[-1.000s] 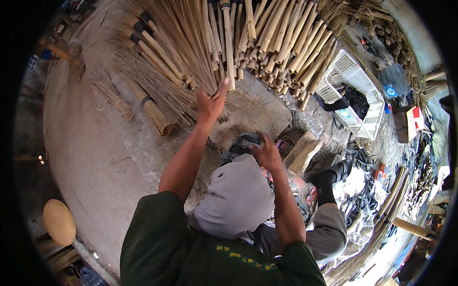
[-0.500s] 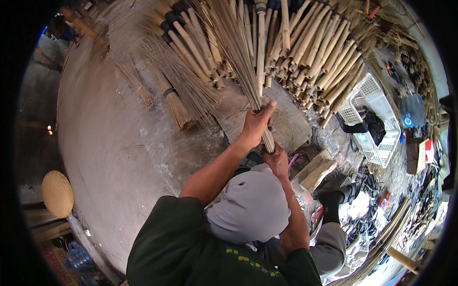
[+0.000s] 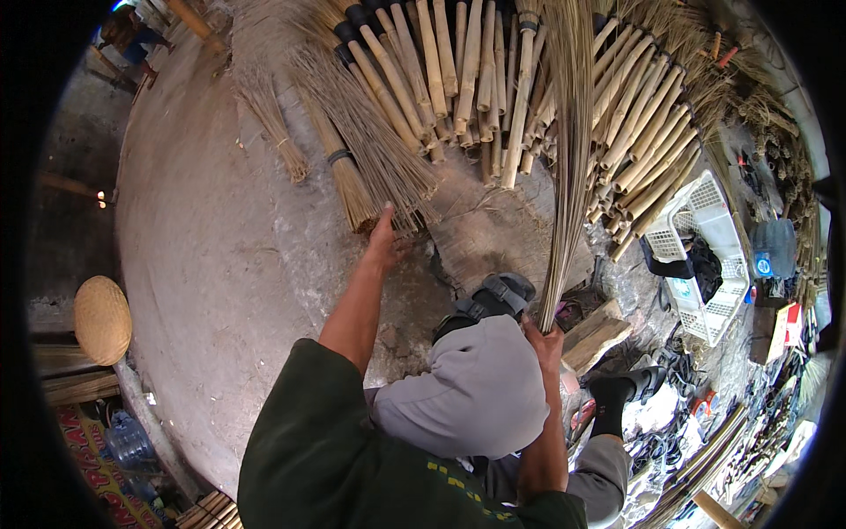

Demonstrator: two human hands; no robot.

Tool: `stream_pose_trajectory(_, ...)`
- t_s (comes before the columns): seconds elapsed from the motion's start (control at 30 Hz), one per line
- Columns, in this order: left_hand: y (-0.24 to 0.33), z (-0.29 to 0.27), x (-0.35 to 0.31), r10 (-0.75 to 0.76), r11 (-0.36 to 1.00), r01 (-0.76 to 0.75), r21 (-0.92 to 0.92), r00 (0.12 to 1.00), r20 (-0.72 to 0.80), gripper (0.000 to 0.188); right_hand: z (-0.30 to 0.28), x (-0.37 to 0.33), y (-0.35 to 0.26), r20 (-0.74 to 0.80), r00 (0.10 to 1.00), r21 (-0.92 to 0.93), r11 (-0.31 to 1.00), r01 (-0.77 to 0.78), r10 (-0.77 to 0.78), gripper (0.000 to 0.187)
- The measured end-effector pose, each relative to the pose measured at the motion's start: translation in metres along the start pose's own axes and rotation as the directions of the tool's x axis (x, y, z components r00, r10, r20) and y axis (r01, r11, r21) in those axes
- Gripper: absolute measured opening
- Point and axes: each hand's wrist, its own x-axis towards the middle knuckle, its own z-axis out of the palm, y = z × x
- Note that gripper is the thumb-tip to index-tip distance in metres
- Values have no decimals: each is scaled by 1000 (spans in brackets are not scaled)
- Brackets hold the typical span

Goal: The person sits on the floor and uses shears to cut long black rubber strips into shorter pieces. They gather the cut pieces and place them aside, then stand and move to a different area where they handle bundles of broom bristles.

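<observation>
My right hand (image 3: pixel 545 346) is closed around the lower end of a long bundle of thin broom sticks (image 3: pixel 571 150), which stands up and fans out toward the far side. My left hand (image 3: pixel 388 240) is stretched out to the left, its fingers apart, at the near ends of a loose pile of thin sticks (image 3: pixel 366 145) on the floor. Whether the fingertips touch those sticks is hard to see. Against that pile, on its left, lies a tied bundle of sticks (image 3: pixel 339 167) with a dark band.
Many bamboo-handled brooms (image 3: pixel 476 70) lie stacked at the far side. A smaller stick bundle (image 3: pixel 278 132) lies farther left. On the right are a white plastic basket (image 3: pixel 701 313), a wooden block (image 3: pixel 597 337) and a blue water jug (image 3: pixel 775 247). A person (image 3: pixel 132 35) shows at the far left.
My left hand has let go of the held bundle and moved left to the loose sticks. My right hand keeps the bundle, which has swung to the right.
</observation>
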Motion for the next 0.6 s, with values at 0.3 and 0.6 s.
stream_pose_trajectory(0.3, 21, 70, 10, -43, 999, 43, 4, 999, -10, 80, 0, -12, 0, -44, 998, 13, 999, 39, -38, 29)
stream_pose_trajectory(0.6, 4, 44, 23, 59, 980, -31, -196, 988, 140, 32, -2, -17, -11, -26, 1000, -49, 999, 5, -6, 28)
